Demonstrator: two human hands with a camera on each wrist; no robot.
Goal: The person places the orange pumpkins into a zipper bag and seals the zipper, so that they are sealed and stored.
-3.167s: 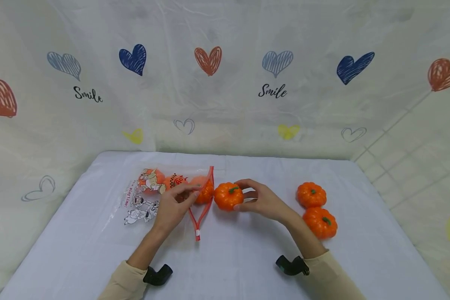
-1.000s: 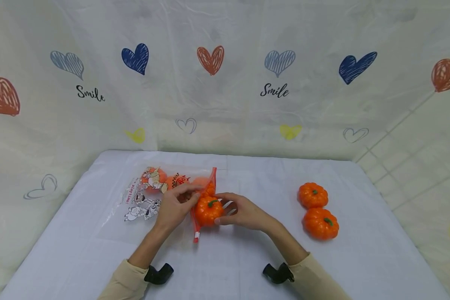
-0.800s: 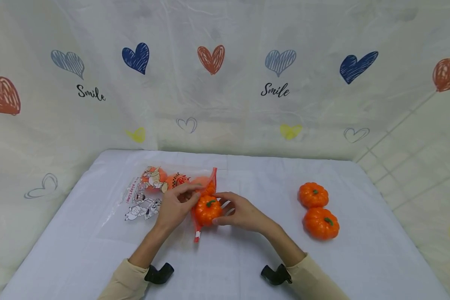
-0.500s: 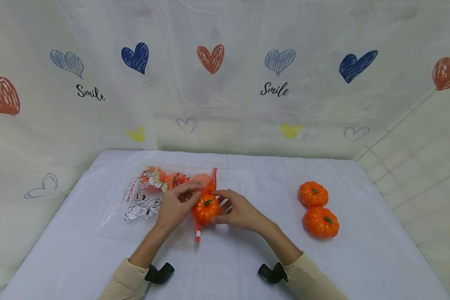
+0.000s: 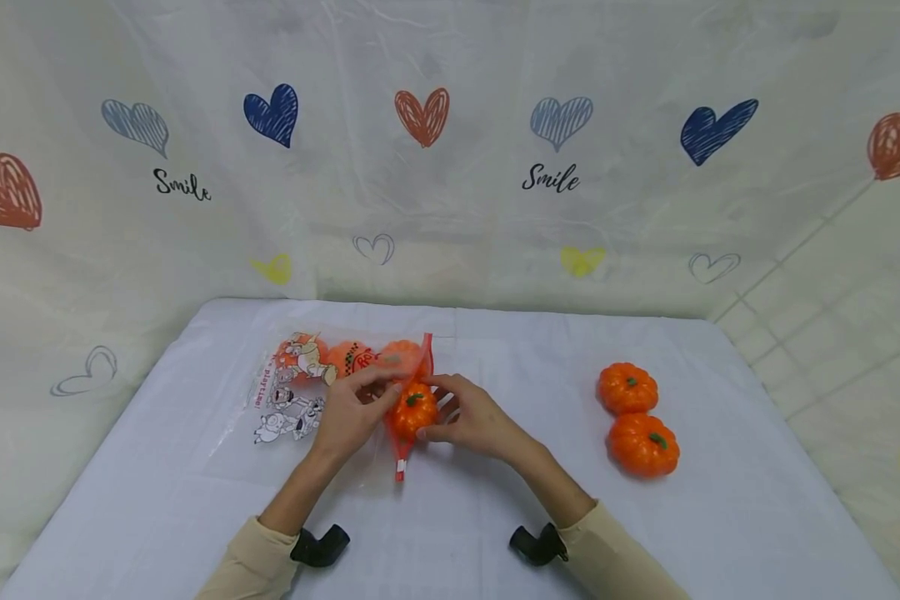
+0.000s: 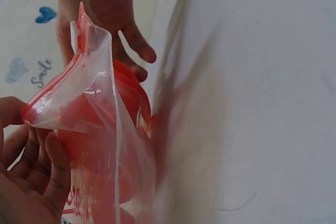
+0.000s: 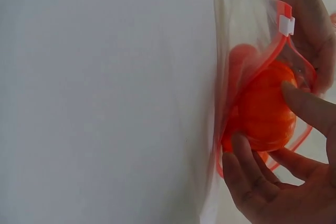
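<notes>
A clear zip bag (image 5: 285, 425) with a red zip edge and cartoon print lies on the left half of the table. My left hand (image 5: 351, 412) pinches the upper edge of its mouth, lifting the film, as the left wrist view shows. An orange toy pumpkin (image 7: 266, 109) with a green stem sits in the bag's mouth, partly inside. My right hand (image 5: 480, 419) grips this pumpkin from the right, thumb on its near side and fingers around the far side. Several more orange pumpkins show through the film, such as the pumpkin (image 5: 295, 354) at the bag's far left.
Two more toy pumpkins, the farther pumpkin (image 5: 627, 388) and the nearer pumpkin (image 5: 643, 446), touch each other at the right of the white-covered table (image 5: 727, 492). A white slider (image 7: 286, 25) sits on the zip edge. A curtain with printed hearts (image 5: 271, 115) hangs behind.
The right hand has carried the pumpkin leftward from beside the bag into its mouth, edging slightly farther in over the last second. The left hand stays at the bag's edge.
</notes>
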